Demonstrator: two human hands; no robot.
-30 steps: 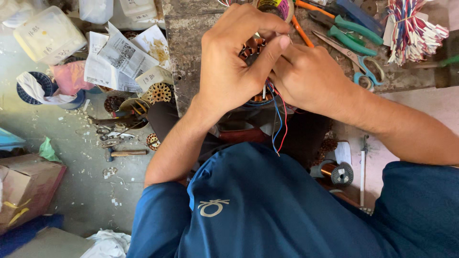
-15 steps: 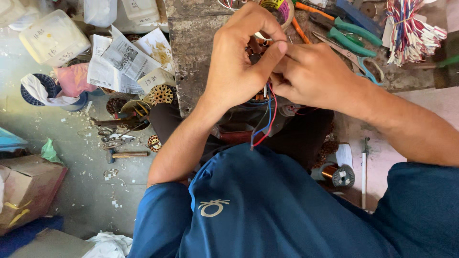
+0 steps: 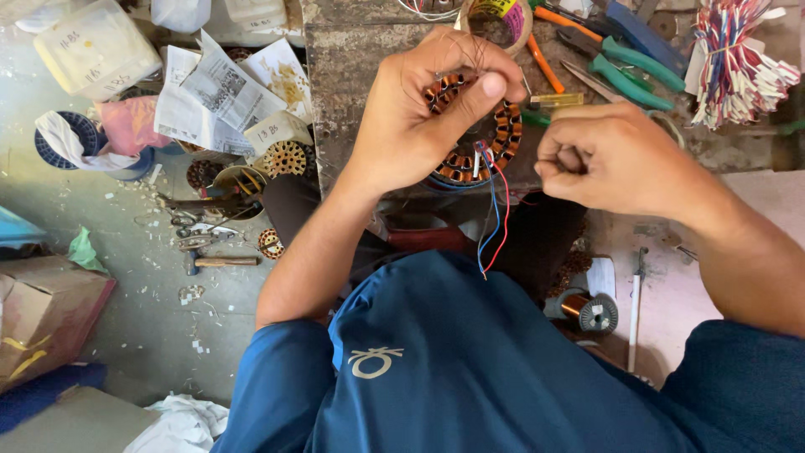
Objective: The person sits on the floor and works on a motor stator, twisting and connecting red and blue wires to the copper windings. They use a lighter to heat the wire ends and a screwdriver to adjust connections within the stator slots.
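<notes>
Motor coil ring (image 3: 478,134): round, copper windings on orange bobbins, lying flat at the near edge of the counter (image 3: 352,92). No long axis; its red and blue wires (image 3: 495,218) hang down from its near rim toward the person's lap.

Left hand (image 3: 423,109): closed over the ring's left side, thumb pressed across the windings. This is the nearer hand, on the ring itself.

Right hand (image 3: 608,155): just right of the ring and apart from it, fingers curled tight in a pinch. What it pinches is too fine to tell.

Behind the ring: green-handled pliers (image 3: 637,71), an orange-handled tool (image 3: 549,46), a roll of tape (image 3: 495,21), and a bundle of red, white and blue wires (image 3: 738,59) at far right.

On the floor, left: a pale plastic tub (image 3: 88,50) with handwritten marks, printed paper sheets (image 3: 218,92), a small white box (image 3: 277,130), a brown carton (image 3: 42,315), a hammer (image 3: 218,262). A copper wire spool (image 3: 587,309) sits lower right.
</notes>
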